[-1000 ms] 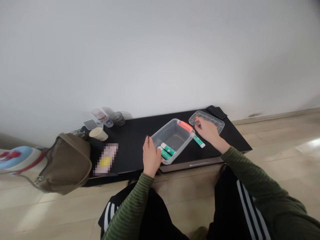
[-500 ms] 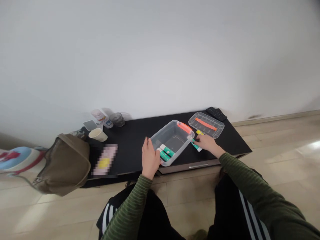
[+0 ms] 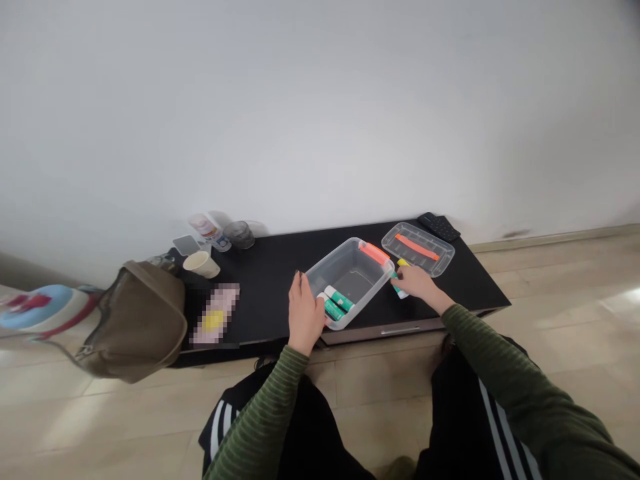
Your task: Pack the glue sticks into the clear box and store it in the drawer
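Clear box: the box [image 3: 353,270] is sitting mid-right on the black table [image 3: 273,270], open at the top.
Left hand: this hand [image 3: 306,319] is curving around the box's left end, thumb standing apart from the fingers; I cannot tell whether they are pressing on the wall.
Right hand: its thumb and fingertips are apparently pinching a third tube, the hand [image 3: 417,283] hovering just right of the box.
Third tube: this green-and-white tube [image 3: 401,292] is slanting outside the box, with a yellow item [image 3: 402,263] showing just beyond it, partly hidden.
Done: two green-and-white tubes [image 3: 339,299] are lying side by side inside, at the near end.
Left over: the third tube and yellow item are staying outside; the lid [image 3: 418,248] is lying off, far right.
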The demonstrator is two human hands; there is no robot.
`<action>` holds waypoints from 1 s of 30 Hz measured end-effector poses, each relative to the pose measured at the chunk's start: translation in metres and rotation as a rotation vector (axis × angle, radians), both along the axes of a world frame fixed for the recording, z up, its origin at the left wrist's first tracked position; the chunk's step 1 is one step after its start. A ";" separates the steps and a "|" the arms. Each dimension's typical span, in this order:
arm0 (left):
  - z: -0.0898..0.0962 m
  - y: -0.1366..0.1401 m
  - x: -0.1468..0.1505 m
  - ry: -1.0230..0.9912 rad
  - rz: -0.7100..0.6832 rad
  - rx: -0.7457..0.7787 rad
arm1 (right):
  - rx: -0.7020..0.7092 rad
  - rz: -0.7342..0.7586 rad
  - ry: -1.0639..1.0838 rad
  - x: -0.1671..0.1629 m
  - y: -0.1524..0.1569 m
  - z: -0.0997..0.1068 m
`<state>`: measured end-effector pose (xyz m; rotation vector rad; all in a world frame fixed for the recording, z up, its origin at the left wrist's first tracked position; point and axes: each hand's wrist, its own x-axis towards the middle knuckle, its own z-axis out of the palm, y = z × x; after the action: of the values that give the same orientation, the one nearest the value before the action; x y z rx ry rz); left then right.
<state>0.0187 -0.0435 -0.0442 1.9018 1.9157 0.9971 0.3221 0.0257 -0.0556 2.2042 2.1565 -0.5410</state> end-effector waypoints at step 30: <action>-0.002 0.001 0.003 -0.006 -0.003 0.017 | -0.212 0.452 -0.253 -0.150 0.011 0.050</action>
<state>0.0218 -0.0428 -0.0458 1.9080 1.9062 1.0200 0.1717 0.0369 -0.0054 1.5179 2.2334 -0.4160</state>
